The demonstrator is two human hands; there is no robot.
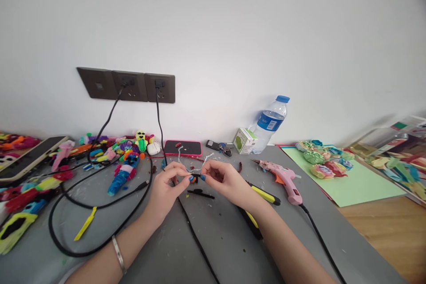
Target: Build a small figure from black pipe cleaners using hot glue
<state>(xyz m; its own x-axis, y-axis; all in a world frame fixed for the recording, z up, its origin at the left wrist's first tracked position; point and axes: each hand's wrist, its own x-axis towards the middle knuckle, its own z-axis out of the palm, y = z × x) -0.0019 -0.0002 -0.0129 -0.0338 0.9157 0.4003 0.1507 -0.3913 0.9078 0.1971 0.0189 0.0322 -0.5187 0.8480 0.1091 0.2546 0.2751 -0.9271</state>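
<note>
My left hand [171, 184] and my right hand [222, 179] meet over the grey table, thumbs and forefingers pinched close together. Between them is a thin grey pipe cleaner [196, 171], its bent ends rising above the fingers. A small orange and dark bit shows just behind the fingertips, too small to name. Below the hands lies a small black piece [201, 193]. Partly under my right forearm rest yellow-and-black pliers [266, 194].
A pink glue gun [282, 179] with a black cord lies at right. Behind stand a water bottle [270, 124] and a small box [244, 141]; a pink-edged phone [183, 147] lies flat. Black cable [100, 255] loops at left beside colourful pipe-cleaner figures [124, 173]. Ribbon flowers [328, 159] sit on green paper.
</note>
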